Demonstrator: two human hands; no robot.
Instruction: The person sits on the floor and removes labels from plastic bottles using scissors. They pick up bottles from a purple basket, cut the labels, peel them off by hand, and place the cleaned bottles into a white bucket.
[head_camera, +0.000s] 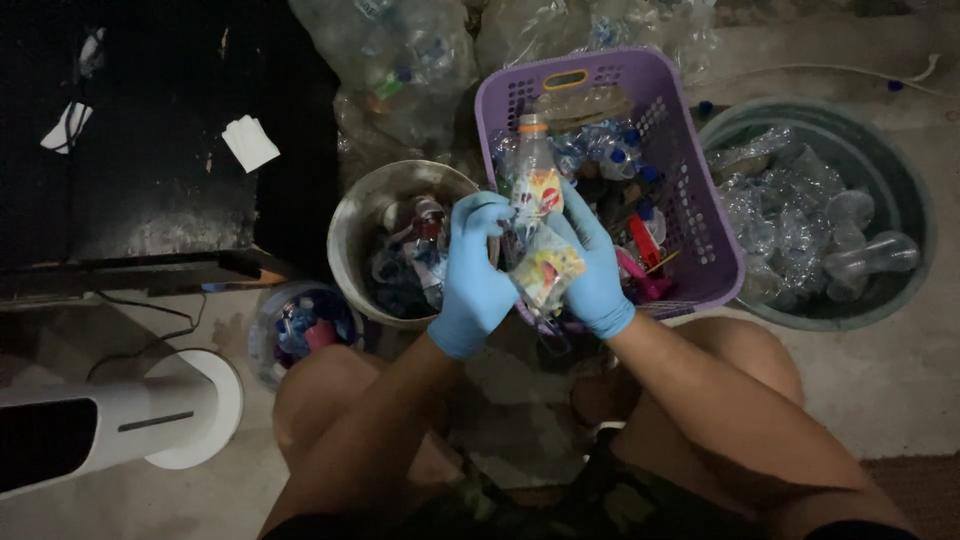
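Both gloved hands, the left hand (472, 275) and the right hand (592, 268), pinch a bottle (535, 180) upright over the purple basket's (700, 215) near-left corner, fingers gripping its loose label (545, 268).

Clear plastic bottle (533, 170), orange cap, upright.
I see its yellow-red label (545, 268) half peeled and crumpled at the bottom; bottle sits above the purple basket's near edge.

Two gloved hands, left hand (475, 270) and right hand (590, 265), share one plastic bottle (535, 185). One purple basket (690, 215), one metal bucket (350, 235), one round tub (915, 200), one small bowl (262, 335), two clear bags (390, 50), one white fan base (190, 410).
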